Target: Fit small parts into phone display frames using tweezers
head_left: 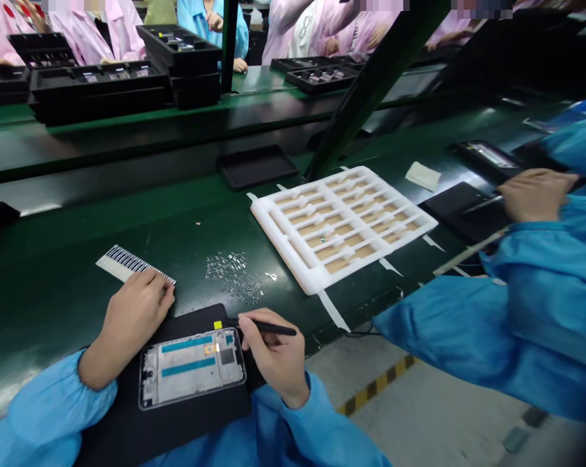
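Note:
A phone frame [192, 367] with two teal strips lies on a black mat [186, 415] at the near edge of the green bench. My right hand [273, 357] is closed round black tweezers [268, 328], whose tip points left at the frame's top right corner. My left hand [132, 318] rests curled on the bench, fingers pressed on the end of a barcode label strip [128, 263]. A heap of tiny silver parts [234, 275] lies just beyond the mat.
A white foam tray [341, 220] with several slots sits to the right. A co-worker in blue [540, 311] holds a tool over another black mat [463, 211]. Stacked black trays [98, 87] line the far side, with people in pink behind.

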The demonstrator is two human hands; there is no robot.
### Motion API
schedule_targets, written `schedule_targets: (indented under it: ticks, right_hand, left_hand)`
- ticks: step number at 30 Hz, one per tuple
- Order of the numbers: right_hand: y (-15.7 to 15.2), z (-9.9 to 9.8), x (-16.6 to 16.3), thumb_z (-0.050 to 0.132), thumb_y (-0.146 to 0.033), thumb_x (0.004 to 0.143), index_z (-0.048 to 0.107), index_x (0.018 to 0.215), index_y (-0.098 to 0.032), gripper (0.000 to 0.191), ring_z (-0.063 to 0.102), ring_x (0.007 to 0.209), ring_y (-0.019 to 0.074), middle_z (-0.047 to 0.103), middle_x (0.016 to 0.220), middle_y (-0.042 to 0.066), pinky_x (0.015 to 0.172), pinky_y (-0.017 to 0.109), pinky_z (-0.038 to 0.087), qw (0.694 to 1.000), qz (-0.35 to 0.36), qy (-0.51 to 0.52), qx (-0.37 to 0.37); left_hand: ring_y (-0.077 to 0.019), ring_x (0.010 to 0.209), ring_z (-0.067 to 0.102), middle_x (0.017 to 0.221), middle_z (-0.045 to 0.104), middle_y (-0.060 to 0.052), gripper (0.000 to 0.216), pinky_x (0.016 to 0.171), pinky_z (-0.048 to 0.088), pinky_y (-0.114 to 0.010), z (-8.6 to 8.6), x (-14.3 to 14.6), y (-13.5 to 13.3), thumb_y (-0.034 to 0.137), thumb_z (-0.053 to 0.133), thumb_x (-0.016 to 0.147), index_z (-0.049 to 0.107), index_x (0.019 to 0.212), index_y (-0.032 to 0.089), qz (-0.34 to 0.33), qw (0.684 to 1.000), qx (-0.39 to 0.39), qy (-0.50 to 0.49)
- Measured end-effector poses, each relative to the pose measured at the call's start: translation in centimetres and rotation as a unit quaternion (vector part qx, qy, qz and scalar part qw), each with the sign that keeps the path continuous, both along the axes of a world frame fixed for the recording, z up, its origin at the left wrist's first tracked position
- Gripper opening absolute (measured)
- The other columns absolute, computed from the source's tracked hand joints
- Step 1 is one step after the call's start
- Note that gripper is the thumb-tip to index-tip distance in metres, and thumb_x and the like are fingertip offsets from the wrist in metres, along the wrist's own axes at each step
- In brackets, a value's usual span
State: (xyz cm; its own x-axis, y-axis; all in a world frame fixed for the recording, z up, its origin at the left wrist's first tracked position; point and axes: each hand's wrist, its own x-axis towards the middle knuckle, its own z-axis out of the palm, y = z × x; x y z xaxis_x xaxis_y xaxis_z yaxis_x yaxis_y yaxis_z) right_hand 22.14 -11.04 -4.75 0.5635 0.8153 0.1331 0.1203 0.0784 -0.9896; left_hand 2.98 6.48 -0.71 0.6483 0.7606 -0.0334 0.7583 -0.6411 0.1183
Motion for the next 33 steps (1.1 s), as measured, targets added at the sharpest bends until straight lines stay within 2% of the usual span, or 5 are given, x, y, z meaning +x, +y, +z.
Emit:
schedule_targets:
  ticks: [12,20,26,30,33]
  right_hand:
    - [0.0,-0.2,0.2,0.072,-0.038,0.101,0.080,0.093,-0.015,0.026,0.059,0.047,0.0085,0.072,0.077,0.004,0.041,0.019,0.047,0.999,-0.005,0.050,0.005]
    - [-1.0,-1.6,0.7,0.046,-0.043,0.115,0.083,0.095,-0.017,0.050,0.069,0.069,0.0134,0.075,0.094,0.009,0.060,0.025,0.055,0.992,-0.001,0.092,0.090]
    - [-1.5,-1.2,1.0,0.044,-0.039,0.116,0.083,0.097,-0.019,0.048,0.067,0.067,0.0130,0.074,0.095,0.007,0.058,0.026,0.053,0.992,0.009,0.084,0.092]
    - [-1.7,0.1,0.9,0.042,-0.035,0.117,0.084,0.098,-0.021,0.048,0.074,0.093,0.0175,0.076,0.105,0.008,0.082,0.030,0.060,0.996,-0.007,-0.004,0.088]
    - [-1.6,1.5,0.7,0.043,-0.026,0.115,0.082,0.107,-0.022,0.039,0.072,0.113,0.0199,0.077,0.114,0.008,0.104,0.035,0.057,0.992,-0.009,-0.091,0.081]
  left_hand:
    - [-0.0264,0.074,0.071,0.092,0.074,-0.010,0.032,0.062,0.043,-0.034,0.9,-0.9,-1.1,0.036,0.027,0.111,0.053,0.104,0.020,0.006,0.999,-0.043,0.006]
    - [-0.0255,0.076,0.071,0.090,0.073,-0.007,0.028,0.063,0.044,-0.034,1.2,-0.7,-1.9,0.028,0.028,0.109,0.056,0.109,0.022,-0.028,0.996,-0.083,-0.019]
    - [-0.0189,0.080,0.072,0.106,0.073,-0.004,0.039,0.069,0.053,-0.031,2.0,-1.4,-1.7,0.044,0.025,0.113,0.059,0.109,0.026,-0.049,0.984,-0.150,-0.080]
    - [-0.0236,0.093,0.071,0.130,0.064,-0.012,0.048,0.075,0.056,-0.037,3.4,-1.9,-2.0,0.055,0.027,0.110,0.064,0.109,0.024,-0.024,0.986,-0.089,-0.138]
    - [-0.0251,0.099,0.070,0.120,0.068,-0.011,0.043,0.081,0.055,-0.038,4.5,-1.8,-2.8,0.055,0.033,0.110,0.062,0.106,0.023,-0.034,0.975,-0.126,-0.180]
